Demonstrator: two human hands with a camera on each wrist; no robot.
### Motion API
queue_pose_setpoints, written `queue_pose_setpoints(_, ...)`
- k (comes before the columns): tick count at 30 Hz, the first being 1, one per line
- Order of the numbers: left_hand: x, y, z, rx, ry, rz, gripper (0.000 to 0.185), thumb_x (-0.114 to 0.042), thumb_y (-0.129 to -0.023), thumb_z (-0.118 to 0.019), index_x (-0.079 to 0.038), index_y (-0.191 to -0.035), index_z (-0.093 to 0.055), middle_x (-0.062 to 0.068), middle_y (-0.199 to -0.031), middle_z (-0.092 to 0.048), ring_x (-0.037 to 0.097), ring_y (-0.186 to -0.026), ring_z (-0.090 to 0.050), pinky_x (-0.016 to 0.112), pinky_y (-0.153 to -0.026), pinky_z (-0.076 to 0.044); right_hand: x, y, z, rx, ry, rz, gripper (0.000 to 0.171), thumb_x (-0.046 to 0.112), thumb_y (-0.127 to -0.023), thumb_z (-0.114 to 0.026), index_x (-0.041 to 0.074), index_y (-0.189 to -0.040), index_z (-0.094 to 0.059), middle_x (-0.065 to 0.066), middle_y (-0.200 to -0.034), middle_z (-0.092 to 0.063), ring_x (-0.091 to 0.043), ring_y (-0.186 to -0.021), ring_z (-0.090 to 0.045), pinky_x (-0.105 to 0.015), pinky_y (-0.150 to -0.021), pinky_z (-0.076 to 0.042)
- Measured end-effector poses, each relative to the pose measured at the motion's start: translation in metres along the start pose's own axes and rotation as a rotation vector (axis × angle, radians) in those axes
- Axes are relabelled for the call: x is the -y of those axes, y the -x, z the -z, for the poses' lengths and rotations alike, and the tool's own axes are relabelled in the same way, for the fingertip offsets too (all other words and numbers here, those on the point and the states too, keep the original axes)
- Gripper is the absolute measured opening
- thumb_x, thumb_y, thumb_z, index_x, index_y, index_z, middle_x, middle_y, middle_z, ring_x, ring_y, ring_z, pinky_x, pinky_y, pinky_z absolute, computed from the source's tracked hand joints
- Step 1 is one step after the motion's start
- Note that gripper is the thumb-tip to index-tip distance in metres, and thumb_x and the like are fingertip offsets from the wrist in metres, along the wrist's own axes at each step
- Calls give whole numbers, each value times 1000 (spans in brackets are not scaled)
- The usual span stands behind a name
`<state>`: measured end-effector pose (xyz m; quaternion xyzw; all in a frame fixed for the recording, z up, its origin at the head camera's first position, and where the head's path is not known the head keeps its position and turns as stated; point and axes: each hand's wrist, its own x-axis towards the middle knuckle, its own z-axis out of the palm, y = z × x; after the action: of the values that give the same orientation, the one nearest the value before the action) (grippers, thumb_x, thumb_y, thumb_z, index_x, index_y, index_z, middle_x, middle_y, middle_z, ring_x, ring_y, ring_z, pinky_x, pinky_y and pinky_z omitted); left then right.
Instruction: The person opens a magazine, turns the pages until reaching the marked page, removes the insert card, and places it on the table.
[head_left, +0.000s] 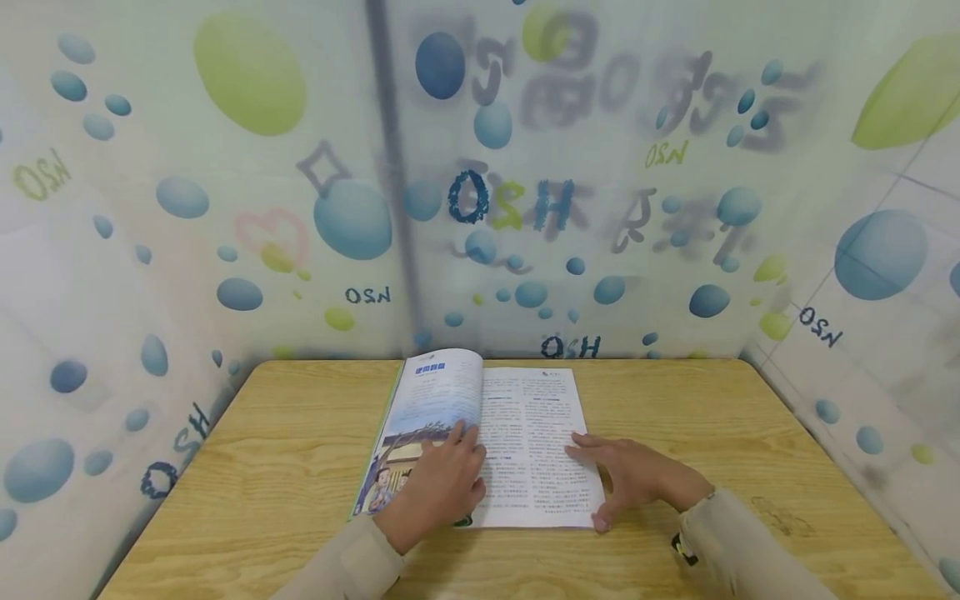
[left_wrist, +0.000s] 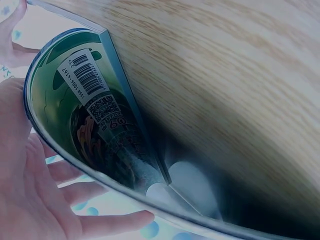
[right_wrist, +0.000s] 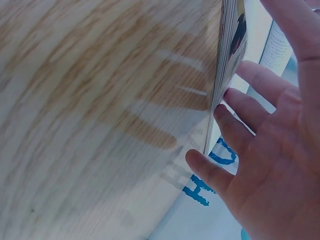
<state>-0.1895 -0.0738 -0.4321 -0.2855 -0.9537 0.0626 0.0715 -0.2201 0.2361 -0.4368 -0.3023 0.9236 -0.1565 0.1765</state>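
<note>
An open magazine [head_left: 540, 475] lies on the wooden table, with printed text on its right page and a coloured drawing on its left. Its left side bows upward near the spine. My left hand [head_left: 442, 479] rests on the left page beside the fold, fingers extended. The left wrist view shows the curved outer cover with a barcode [left_wrist: 87, 75], and straight fingers [left_wrist: 112, 225] along the page side. At the right edge, my right hand [head_left: 637, 475] is spread, its fingertips touching the page and its thumb at the lower corner. The right wrist view shows the stacked page edges [right_wrist: 218, 75] beside the fingers.
The wooden table [head_left: 292, 467] extends on both sides of the magazine. Behind it and at both sides hang pale curtains [head_left: 487, 275] printed with blue and green drops and letters. A dark item [head_left: 684, 550] shows at the right cuff.
</note>
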Motion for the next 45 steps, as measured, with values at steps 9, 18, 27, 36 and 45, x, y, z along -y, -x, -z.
queue_pose_setpoints(9,3,1,-1,0,30,14,41,-33,-92,-66,-4,-122,-67,15,-142,-52,35,-135,-47,62,-79,-53,-1,0,-1,1,-13,0,111,63,-62,-84,9,-150,-45,-14,-159,-33,-44,-141,-35,-64,-107,-34)
queue_pose_setpoints(18,5,1,-3,-10,45,16,45,-32,-91,-65,-4,-127,-66,16,-145,-51,36,-135,-47,65,-80,-52,-3,-3,-2,0,-2,-1,106,65,-65,-82,11,-150,-46,-11,-159,-35,-42,-141,-37,-62,-106,-35)
queue_pose_setpoints(27,5,1,-3,1,37,18,45,-32,-92,-64,-5,-127,-66,14,-145,-51,35,-134,-47,65,-79,-52,-5,-3,-1,-28,16,32,103,66,-67,-80,9,-147,-50,-13,-156,-39,-40,-139,-40,-60,-105,-38)
queue_pose_setpoints(36,3,-1,-2,-1,-5,24,46,-43,-94,-61,-8,-123,-68,13,-141,-53,34,-131,-49,64,-81,-52,-5,-5,-1,-49,6,27,96,66,-70,-77,9,-144,-54,-14,-152,-44,-38,-139,-41,-60,-106,-37)
queue_pose_setpoints(45,0,-3,-2,-64,-47,-29,46,-53,-97,-53,-16,-119,-70,11,-134,-59,30,-126,-54,61,-86,-51,-2,-5,1,-70,-17,41,88,62,-77,-75,6,-142,-55,-17,-150,-47,-41,-138,-42,-61,-106,-36)
